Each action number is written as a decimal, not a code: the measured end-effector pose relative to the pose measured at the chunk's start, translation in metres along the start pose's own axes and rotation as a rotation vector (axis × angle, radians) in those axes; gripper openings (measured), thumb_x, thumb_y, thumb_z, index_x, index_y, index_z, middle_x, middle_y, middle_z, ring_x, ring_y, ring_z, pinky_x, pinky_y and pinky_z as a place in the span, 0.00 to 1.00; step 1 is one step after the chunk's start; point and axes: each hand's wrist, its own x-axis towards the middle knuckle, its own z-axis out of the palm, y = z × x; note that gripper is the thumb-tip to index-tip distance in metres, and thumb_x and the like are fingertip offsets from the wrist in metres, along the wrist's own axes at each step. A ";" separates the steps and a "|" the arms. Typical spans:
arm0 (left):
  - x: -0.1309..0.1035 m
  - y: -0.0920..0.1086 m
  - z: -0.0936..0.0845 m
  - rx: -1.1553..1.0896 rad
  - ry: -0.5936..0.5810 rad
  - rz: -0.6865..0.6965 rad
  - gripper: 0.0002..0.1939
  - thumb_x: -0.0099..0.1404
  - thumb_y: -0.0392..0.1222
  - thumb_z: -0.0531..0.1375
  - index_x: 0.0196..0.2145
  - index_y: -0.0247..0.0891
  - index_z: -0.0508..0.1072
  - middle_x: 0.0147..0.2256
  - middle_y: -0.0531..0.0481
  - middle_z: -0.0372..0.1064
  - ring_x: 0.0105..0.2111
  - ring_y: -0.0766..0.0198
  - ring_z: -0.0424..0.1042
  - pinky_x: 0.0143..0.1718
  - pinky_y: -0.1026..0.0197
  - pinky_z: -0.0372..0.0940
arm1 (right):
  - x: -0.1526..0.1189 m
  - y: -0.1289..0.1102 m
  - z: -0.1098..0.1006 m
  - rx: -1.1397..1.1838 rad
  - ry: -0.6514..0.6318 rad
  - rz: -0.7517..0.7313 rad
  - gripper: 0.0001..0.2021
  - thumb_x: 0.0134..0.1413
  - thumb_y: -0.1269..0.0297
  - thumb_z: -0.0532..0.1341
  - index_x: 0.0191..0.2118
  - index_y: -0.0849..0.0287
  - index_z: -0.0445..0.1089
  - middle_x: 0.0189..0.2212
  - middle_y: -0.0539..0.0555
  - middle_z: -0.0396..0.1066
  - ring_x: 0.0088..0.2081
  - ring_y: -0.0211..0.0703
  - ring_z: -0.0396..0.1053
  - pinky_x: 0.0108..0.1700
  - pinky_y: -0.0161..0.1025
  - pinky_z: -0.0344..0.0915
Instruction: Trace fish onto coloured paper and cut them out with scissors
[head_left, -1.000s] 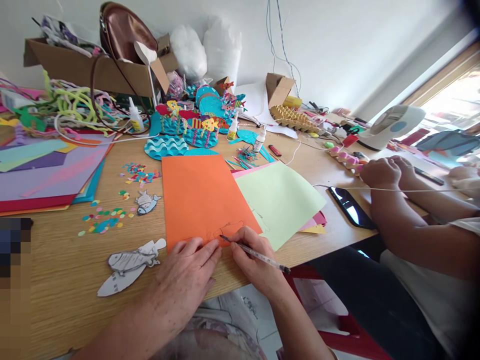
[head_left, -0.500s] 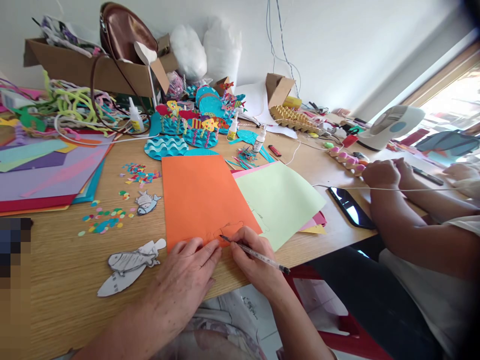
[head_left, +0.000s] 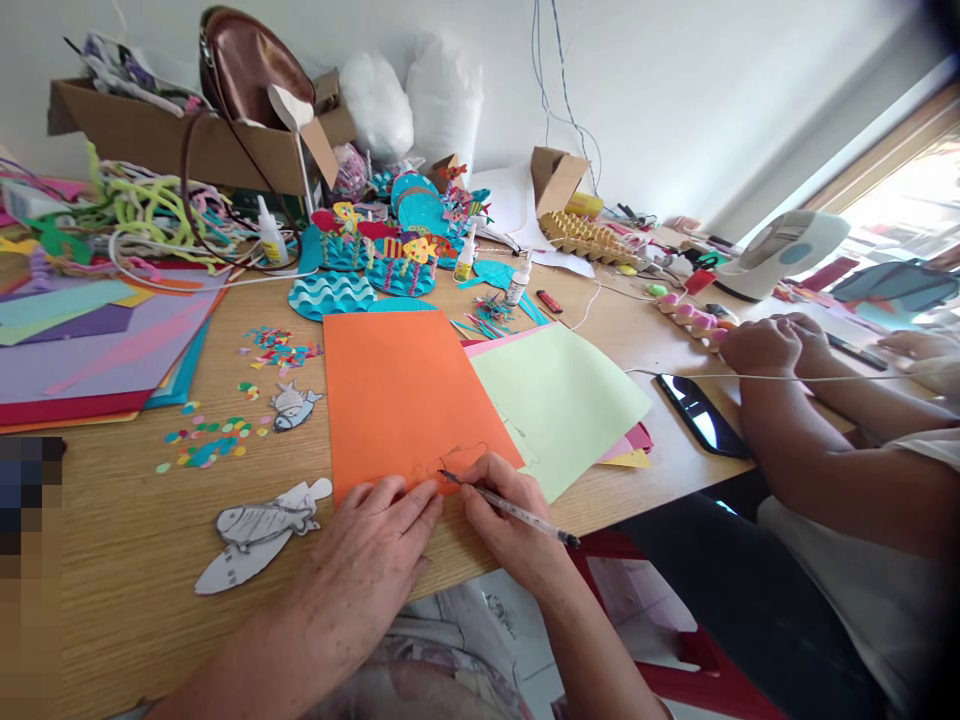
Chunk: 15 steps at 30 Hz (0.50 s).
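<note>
An orange sheet of paper (head_left: pixel 405 390) lies in front of me, with thin dark outlines drawn near its lower right edge. My left hand (head_left: pixel 382 540) rests flat on the sheet's lower edge, fingers stretched out. In my right hand (head_left: pixel 506 510) a clear-barrelled pen (head_left: pixel 525 515) is pinched, its tip touching the orange sheet. A pale green sheet (head_left: pixel 562 400) lies to the right, partly under the orange one, and also bears some pencil-thin lines. White paper fish cutouts (head_left: pixel 259 525) lie left of my left hand, and smaller fish cutouts (head_left: pixel 294 405) sit above them.
Paper dots (head_left: pixel 214 440) and coloured sheets (head_left: pixel 112 350) lie at left. Blue paper models (head_left: pixel 401 275) and glue bottles (head_left: pixel 517 280) stand behind the orange sheet. A phone (head_left: pixel 701 415) and a white cable lie at right, near another person's forearms (head_left: pixel 810 430).
My hands, the pen and the papers show almost no movement. The other person's hands at right have shifted very slightly.
</note>
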 end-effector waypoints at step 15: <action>0.000 0.000 0.000 0.006 0.001 0.009 0.23 0.62 0.32 0.52 0.55 0.37 0.63 0.54 0.48 0.64 0.47 0.53 0.61 0.45 0.50 0.60 | 0.001 0.000 0.000 0.010 -0.003 -0.008 0.05 0.48 0.73 0.53 0.26 0.57 0.59 0.15 0.41 0.54 0.18 0.31 0.52 0.22 0.30 0.49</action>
